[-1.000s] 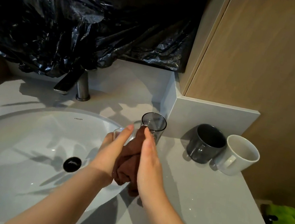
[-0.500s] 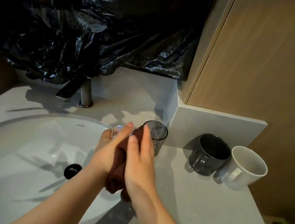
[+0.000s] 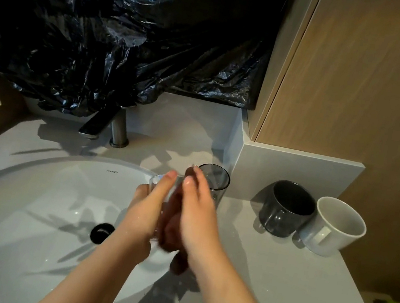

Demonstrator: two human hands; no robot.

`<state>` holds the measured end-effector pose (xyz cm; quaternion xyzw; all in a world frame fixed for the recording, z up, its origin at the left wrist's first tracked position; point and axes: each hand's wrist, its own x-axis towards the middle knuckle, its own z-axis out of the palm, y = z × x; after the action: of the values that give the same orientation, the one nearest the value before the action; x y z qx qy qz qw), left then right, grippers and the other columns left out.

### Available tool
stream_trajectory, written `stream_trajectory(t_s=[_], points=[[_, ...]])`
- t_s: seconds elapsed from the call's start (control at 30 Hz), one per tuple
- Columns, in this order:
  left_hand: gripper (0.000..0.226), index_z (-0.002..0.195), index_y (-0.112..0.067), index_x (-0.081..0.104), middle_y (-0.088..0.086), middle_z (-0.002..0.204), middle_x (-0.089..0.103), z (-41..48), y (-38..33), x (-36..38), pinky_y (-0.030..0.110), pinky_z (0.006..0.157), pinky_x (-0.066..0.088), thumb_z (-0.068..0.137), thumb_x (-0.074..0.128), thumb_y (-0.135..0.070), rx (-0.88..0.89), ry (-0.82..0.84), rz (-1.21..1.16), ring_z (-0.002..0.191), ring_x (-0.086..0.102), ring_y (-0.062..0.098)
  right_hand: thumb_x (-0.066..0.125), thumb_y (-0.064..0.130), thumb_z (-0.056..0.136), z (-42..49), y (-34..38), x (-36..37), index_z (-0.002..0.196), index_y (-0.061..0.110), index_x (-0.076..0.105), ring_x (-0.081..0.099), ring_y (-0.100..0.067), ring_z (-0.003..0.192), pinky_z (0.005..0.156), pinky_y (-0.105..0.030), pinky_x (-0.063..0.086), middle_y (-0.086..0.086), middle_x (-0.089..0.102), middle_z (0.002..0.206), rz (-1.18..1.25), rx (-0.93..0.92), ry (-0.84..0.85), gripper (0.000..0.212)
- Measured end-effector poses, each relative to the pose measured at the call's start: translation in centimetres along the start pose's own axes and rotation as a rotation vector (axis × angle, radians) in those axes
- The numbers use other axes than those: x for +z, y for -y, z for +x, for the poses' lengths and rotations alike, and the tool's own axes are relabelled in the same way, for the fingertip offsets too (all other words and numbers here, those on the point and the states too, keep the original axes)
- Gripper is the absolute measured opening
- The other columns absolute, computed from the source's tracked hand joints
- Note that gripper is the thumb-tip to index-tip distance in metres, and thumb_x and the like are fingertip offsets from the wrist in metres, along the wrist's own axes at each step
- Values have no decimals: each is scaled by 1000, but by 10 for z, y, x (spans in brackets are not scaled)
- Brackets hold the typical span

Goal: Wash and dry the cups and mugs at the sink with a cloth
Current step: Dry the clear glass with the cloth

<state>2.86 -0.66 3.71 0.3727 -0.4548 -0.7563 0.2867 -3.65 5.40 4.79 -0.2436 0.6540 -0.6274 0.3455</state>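
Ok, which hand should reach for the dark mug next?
Probably the right hand: the dark mug stands on its side, though that hand holds the cloth; the left hand grips the clear glass.

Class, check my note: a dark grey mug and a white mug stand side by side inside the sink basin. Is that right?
No. In the head view the dark grey mug and the white mug stand side by side on the counter, right of the sink basin.
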Motion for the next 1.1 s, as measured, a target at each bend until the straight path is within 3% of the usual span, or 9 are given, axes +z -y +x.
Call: stream_trajectory(t_s=[0.1,0.27,0.37,0.5,0.63,0.7,0.9,1.0,1.1], points=[[49,115,-17,57,11,99,72,-1,1,0,31,56,55,81,63,-52,15,12,51,79,73,26,48,56,86,5,10,-5,121,24,63,66,-26,104,98,-45,48,-6,69,113,390,210,52,50],[108,131,-16,50,20,119,64,3,-8,-6,44,79,55,46,73,-79,-38,9,5,97,69,33,38,42,98,-26,-7,11,147,48,11,25,-6,139,113,-32,29,20,15,154,-365,-252,-14,56],[100,128,-17,53,17,116,67,-2,-9,-6,45,79,55,51,71,-78,-37,58,5,94,70,31,48,41,94,-10,6,1,138,51,35,36,-3,133,113,-31,31,18,33,149,-60,-221,33,46],[84,122,-14,57,15,105,71,-1,-14,-3,35,62,55,60,70,-70,9,100,53,86,72,30,55,51,86,6,13,-1,124,29,61,63,-28,110,101,-48,46,-8,65,121,512,102,129,44],[99,128,-16,55,21,120,64,1,-16,-8,47,89,52,52,74,-76,-35,56,-35,101,68,35,37,44,97,-19,-3,14,133,65,23,25,-6,140,116,-34,26,22,19,153,-295,-302,55,44],[98,129,-14,52,22,120,64,-1,-12,-9,47,89,50,55,73,-74,-7,48,-70,102,67,35,36,43,96,-24,-1,12,126,71,22,16,-2,142,117,-33,23,29,9,153,-402,-431,16,43],[84,121,-16,57,13,105,71,-2,-14,-1,36,65,55,56,70,-68,46,90,49,87,72,29,57,55,79,12,9,-4,123,40,60,57,-22,119,106,-45,41,-2,55,137,470,33,186,47],[93,122,-19,57,14,111,69,1,-16,-4,47,84,54,50,72,-76,17,23,18,94,70,31,40,44,97,-14,4,3,135,59,31,35,-6,132,113,-36,30,18,30,148,11,-122,163,42],[86,125,-15,53,21,113,65,0,-15,-5,43,76,55,63,69,-72,19,14,1,95,69,34,40,39,98,-23,0,7,137,62,18,17,5,135,114,-26,21,29,10,150,-240,-283,48,50]])
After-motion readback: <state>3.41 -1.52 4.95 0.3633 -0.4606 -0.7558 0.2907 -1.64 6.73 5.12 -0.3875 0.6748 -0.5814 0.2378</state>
